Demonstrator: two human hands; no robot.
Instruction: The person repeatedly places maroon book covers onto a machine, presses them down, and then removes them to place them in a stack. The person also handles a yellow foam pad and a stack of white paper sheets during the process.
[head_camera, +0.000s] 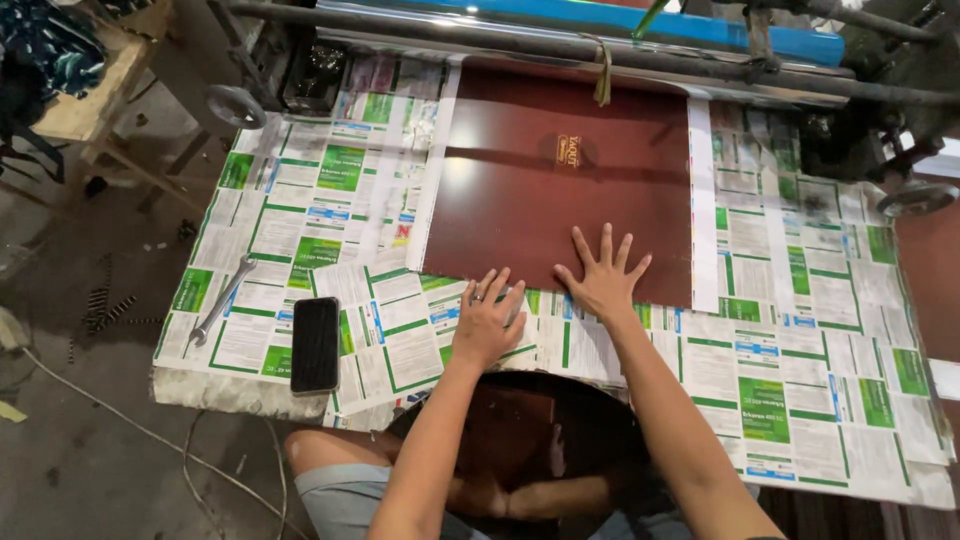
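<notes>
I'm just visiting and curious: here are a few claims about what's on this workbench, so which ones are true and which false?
1. Both hands lie flat with fingers spread. True: the left hand and the right hand are open, gripping nothing.
2. The right hand rests on the dark red sheet. True, at its near edge.
3. The phone is in the left hand. False: it lies on the printed paper, left of that hand.
4. The wrench lies on the dark red sheet. False: it lies on the paper near the table's left edge.
5. The sheet bears a gold emblem. True.
</notes>
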